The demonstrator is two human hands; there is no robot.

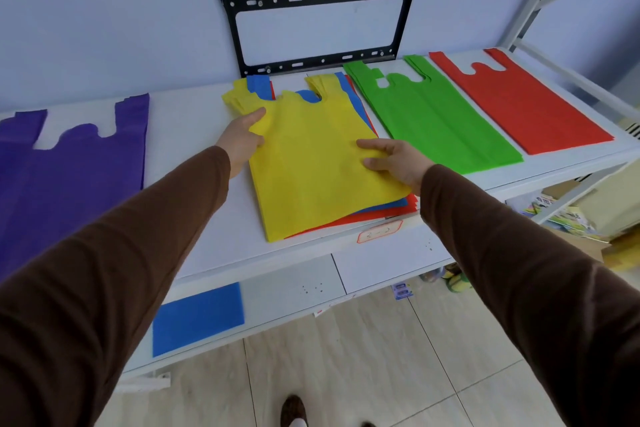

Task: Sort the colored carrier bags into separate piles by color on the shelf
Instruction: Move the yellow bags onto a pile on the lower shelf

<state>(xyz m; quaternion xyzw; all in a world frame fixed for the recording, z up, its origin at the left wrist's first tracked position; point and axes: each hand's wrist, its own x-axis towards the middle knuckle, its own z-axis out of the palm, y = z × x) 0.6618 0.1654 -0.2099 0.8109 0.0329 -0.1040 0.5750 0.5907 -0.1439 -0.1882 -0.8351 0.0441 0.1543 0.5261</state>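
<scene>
The yellow bag [311,163] is found on top of the mixed stack [388,210] at mid-shelf [194,218], its long axis running from the handles at the wall side toward the front edge. Its left edge near the handle is pinched in the grip of the left hand [244,139], while the right hand [394,159] is laid on its right side, fingers loosely spread, nothing grasped. Sorted piles are noted apart: purple pile [69,184] far left, green pile [436,118] and red pile [519,100] to the right; the left hand is judged nearer any free ground.

Single head cam, wide-angle, standing height, pitched down and forward at the white shelf [194,135], close range. Wall at 12 o'clock, floor at 6. No second view.
</scene>
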